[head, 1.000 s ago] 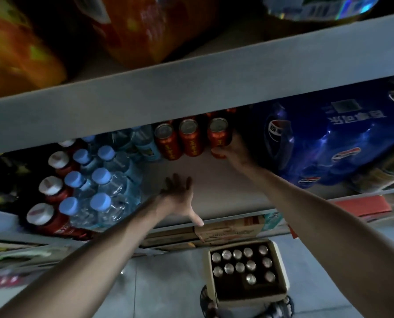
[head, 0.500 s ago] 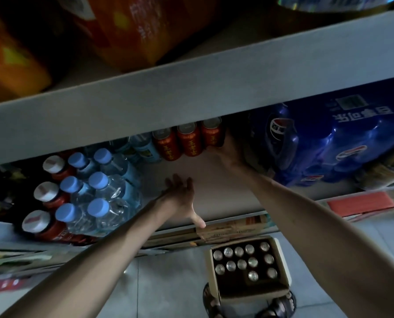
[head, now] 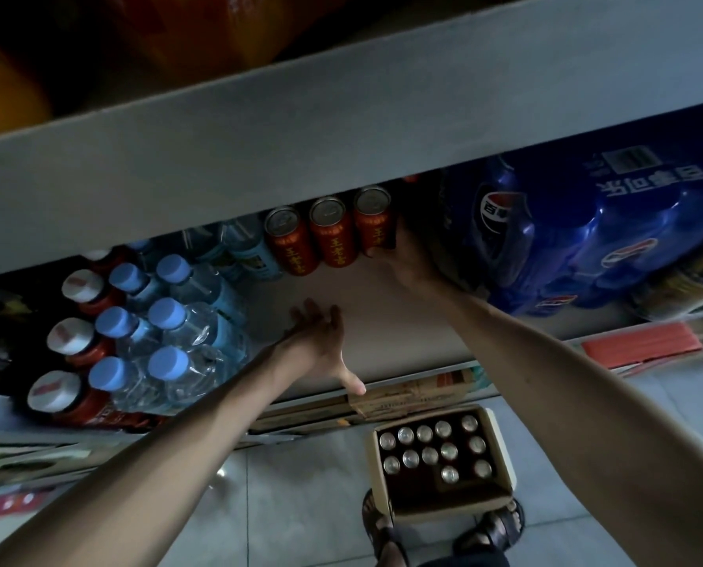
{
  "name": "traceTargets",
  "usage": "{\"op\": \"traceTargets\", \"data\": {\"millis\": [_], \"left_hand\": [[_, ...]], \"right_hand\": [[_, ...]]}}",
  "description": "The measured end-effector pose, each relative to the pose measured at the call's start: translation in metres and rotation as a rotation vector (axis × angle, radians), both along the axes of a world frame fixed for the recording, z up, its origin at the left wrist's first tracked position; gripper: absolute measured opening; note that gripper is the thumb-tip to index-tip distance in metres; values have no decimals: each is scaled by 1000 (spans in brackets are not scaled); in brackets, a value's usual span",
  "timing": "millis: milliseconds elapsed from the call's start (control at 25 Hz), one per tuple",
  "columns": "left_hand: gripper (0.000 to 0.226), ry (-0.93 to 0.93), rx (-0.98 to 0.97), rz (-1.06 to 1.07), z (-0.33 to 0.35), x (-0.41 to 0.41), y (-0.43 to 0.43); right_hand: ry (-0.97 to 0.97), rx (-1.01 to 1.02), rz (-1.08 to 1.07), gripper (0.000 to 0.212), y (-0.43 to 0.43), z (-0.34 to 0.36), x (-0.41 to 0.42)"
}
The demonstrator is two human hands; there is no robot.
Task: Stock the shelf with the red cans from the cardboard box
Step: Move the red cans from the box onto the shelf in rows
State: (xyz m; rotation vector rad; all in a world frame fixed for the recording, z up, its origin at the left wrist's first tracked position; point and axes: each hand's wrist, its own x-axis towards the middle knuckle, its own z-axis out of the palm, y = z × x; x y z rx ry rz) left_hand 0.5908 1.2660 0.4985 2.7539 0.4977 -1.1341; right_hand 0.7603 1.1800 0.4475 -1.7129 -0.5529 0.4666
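Head view shows three upright red cans (head: 329, 235) in a row deep on the grey shelf (head: 382, 321), their metal tops glinting. The right hand (head: 407, 259) grasps the rightmost can against a glossy blue shrink-wrapped pack (head: 587, 231). The left hand (head: 321, 341) rests released, flat, nearer the shelf edge; the cardboard box (head: 501, 464) sits on the floor below.

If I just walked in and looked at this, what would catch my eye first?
Probably the three red cans lined up at the back of the grey shelf, with the right hand touching the rightmost one. The left hand rests open on the bare shelf. Beside them sits a big blue pack of cola bottles, and a cardboard box of cans stands on the floor below.
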Motion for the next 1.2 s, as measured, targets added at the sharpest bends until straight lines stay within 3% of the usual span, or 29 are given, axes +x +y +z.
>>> {"op": "traceTargets", "data": {"millis": [360, 520, 680, 760, 880, 960, 1000, 1080, 1200], "left_hand": [[145, -8, 20, -18, -5, 0, 1], [143, -25, -32, 40, -12, -2, 3], [128, -53, -245, 93, -6, -7, 1], [114, -213, -197, 119, -6, -18, -12], [68, -724, -88, -2, -10, -46, -59], [38, -966, -165, -192, -22, -64, -99], [30, -982, -231, -225, -33, -73, -117], [23, -868, -344, -169, -69, -86, -143], [26, -492, -438, 56, -148, -99, -160]], "right_hand": [[19, 124, 82, 86, -9, -4, -4], [32, -232, 2, 85, -46, -6, -30], [-7, -272, -83, 52, -104, -1, -82], [-115, -265, -129, 36, -141, 0, -111], [-346, -224, -166, 19, -187, -3, -145], [-437, -199, -203, 15, -211, -11, -169], [-440, -212, -205, 13, -222, -20, -180], [-372, -290, -202, 11, -249, -50, -200], [-174, -507, -192, 17, -288, -116, -224]]}}
